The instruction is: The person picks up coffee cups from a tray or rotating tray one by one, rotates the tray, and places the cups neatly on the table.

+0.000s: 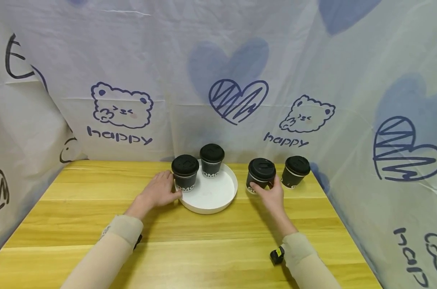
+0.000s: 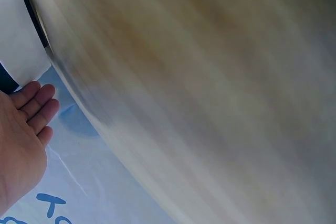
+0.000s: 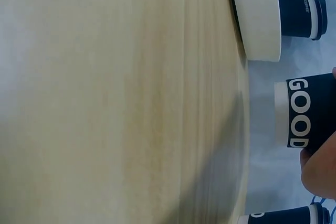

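Observation:
My right hand (image 1: 272,195) grips a black paper cup with a black lid (image 1: 261,170), thumb in front. In the right wrist view, the base of this "GOOD" cup (image 3: 299,113) is raised above the tabletop. My left hand (image 1: 160,190) lies at the left rim of a round white tray (image 1: 207,209), close to a lidded black cup (image 1: 185,170) on the tray. Its fingers (image 2: 39,103) look relaxed and fairly straight in the left wrist view, beside the tray's side wall (image 2: 21,30). Another lidded cup (image 1: 212,160) stands at the tray's back.
A fourth lidded black cup (image 1: 295,172) stands on the wooden table (image 1: 189,257), right of the held one, near the right edge. Behind the table hangs a pale cloth (image 1: 182,80) with hearts and bears, and more of it covers both sides.

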The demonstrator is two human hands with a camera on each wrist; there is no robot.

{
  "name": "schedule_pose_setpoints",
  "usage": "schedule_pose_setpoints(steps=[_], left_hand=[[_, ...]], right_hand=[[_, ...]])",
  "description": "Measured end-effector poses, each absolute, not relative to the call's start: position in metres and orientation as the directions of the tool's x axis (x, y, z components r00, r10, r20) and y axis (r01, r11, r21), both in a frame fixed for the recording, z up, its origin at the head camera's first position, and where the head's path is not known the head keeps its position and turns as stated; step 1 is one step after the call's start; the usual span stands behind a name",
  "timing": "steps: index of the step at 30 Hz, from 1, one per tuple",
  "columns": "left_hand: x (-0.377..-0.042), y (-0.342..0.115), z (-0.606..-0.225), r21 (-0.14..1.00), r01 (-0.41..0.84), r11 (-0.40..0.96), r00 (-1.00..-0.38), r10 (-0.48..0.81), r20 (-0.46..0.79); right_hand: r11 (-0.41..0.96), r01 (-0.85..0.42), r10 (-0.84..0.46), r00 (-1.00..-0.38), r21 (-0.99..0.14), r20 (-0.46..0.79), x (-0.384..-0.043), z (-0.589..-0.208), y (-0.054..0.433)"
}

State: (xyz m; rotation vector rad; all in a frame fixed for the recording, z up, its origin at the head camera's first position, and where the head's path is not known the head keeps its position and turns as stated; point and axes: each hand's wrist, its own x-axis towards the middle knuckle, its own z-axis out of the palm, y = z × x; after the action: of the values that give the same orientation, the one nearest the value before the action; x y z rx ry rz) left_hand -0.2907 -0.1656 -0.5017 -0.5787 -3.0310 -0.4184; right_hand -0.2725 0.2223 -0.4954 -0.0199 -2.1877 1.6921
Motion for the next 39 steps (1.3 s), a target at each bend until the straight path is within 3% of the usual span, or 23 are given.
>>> schedule_pose_setpoints(steps=[39], left_hand=[[-0.290, -0.165, -0.501, 0.244, 0.345, 0.906, -0.938, 0.345, 0.045]], right_hand=[[0.378, -0.058, 0.342, -0.919, -0.924, 0.198, -0.306, -0.504, 0.255]])
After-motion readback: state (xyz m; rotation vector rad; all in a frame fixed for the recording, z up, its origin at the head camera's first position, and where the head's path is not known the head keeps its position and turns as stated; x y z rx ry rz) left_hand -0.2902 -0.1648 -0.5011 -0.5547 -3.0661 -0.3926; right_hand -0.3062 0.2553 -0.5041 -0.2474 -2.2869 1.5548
